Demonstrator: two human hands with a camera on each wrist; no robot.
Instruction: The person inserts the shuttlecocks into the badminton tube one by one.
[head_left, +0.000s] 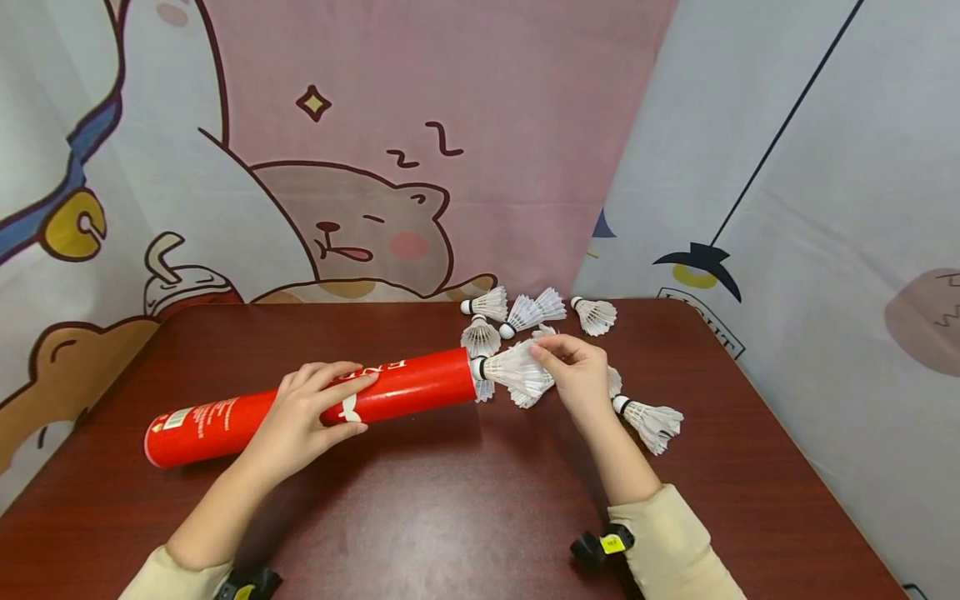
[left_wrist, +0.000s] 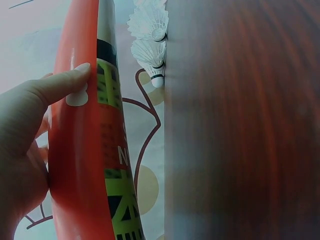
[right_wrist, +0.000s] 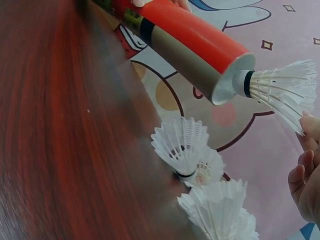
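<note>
Over the brown table (head_left: 420,533), my left hand (head_left: 306,412) holds a red tube (head_left: 427,385). At three o'clock from it, my right hand (head_left: 577,375) pinches a white shuttlecock (head_left: 513,364) by its feathers (right_wrist: 286,86), its round tip (right_wrist: 241,83) at the tube's mouth. Another shuttlecock (head_left: 654,425) lies at four o'clock from my right hand.

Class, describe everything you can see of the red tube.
The red tube is a long, glossy cylinder, apparently cardboard, with white print, a barcode near one end and, in the left wrist view, a green-and-black patterned side. The left hand grips its middle; its open, pale-rimmed end is raised above the table, facing the right hand, which pinches a shuttlecock whose base is at the mouth.
</note>
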